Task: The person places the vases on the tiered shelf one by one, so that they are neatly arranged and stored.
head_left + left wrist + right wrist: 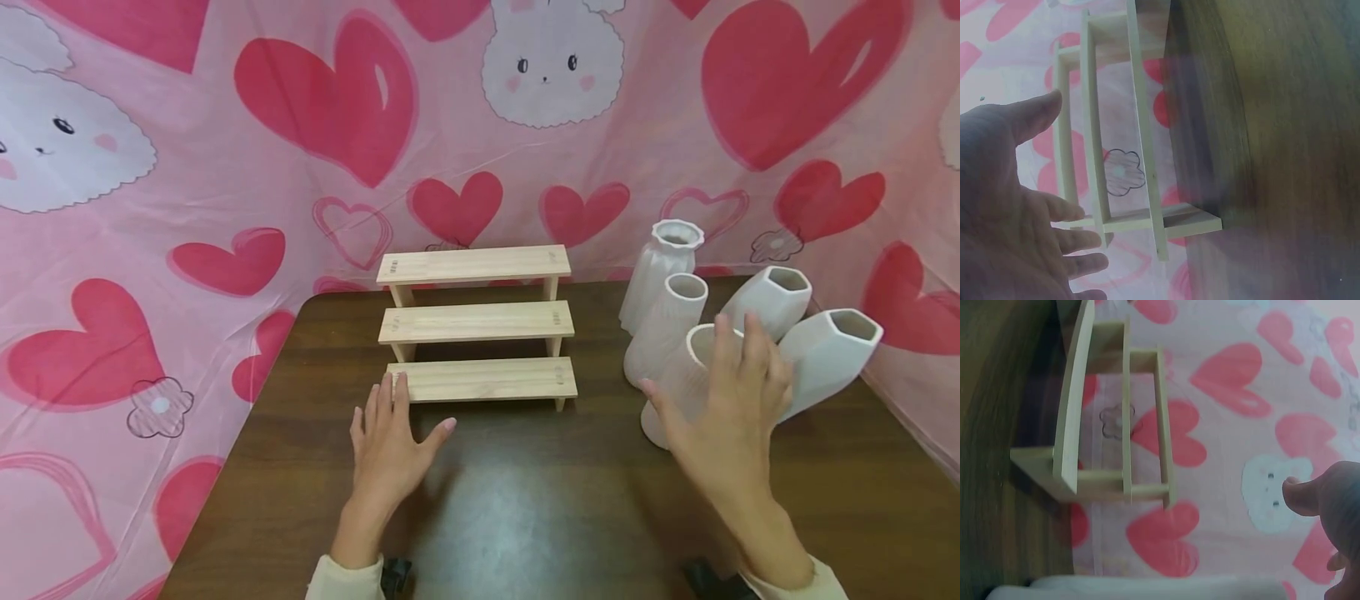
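A pale wooden three-tier stand (480, 321) rests on the brown table. My left hand (390, 458) hovers at its front left corner, fingers spread and thumb out to the side; whether the fingertips touch the lowest tier I cannot tell. In the left wrist view the same stand (1147, 156) lies beyond the spread fingers. On the right, my right hand (723, 417) is in front of several white vases, fingers extended upward and partly hiding a ribbed vase (678, 379). No grip on any vase shows. In the right wrist view only the thumb (1304, 495) and part of that hand appear.
Behind the ribbed vase stand a slimmer ribbed vase (663, 333) and a fluted-rim vase (648, 279). Two faceted vases, one farther back (765, 300) and one nearer (821, 362), stand to the right. A pink heart-and-bunny cloth (465, 142) hangs around the table (517, 517).
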Demonstrator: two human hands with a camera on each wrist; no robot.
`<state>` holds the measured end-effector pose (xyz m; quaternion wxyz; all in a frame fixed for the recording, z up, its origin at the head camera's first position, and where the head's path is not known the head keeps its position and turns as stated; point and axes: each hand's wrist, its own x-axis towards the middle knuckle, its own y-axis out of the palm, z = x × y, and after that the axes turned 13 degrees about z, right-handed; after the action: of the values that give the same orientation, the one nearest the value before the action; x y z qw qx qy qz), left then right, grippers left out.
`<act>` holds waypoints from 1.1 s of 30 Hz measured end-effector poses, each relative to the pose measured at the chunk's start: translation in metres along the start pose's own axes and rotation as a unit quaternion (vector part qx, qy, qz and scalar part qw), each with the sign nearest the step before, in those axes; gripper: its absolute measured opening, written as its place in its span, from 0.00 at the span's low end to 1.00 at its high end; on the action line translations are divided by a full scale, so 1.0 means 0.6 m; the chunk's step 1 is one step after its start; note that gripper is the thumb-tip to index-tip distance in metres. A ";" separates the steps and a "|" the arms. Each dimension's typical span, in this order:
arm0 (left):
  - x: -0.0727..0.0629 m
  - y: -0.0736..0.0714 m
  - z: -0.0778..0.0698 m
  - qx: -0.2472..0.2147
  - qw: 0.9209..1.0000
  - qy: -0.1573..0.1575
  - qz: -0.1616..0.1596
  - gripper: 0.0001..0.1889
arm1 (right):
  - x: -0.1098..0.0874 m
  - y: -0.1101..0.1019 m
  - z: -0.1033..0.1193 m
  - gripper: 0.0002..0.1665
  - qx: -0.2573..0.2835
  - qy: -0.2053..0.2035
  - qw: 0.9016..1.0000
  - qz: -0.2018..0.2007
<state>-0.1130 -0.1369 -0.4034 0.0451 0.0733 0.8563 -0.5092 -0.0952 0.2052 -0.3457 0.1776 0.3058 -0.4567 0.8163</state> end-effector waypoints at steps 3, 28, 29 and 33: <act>0.001 -0.001 0.003 -0.006 1.000 0.001 -0.005 0.53 | -0.004 -0.006 -0.014 0.53 0.022 0.029 0.999 -0.005; 0.030 -0.028 0.055 -0.126 0.991 -0.049 0.007 0.55 | -0.013 -0.029 -0.061 0.63 0.155 0.229 0.956 0.100; 0.032 -0.028 0.057 -0.131 0.990 -0.052 0.009 0.55 | -0.013 -0.029 -0.062 0.63 0.159 0.231 0.954 0.103; 0.041 -0.033 0.066 -0.152 0.987 -0.055 0.015 0.54 | -0.015 -0.028 -0.064 0.61 0.174 0.230 0.951 0.112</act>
<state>-0.1404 -0.1791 -0.4089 0.1101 0.0503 0.9190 -0.3753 -0.0915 0.2468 -0.3562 0.1298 0.0825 -0.2858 0.9459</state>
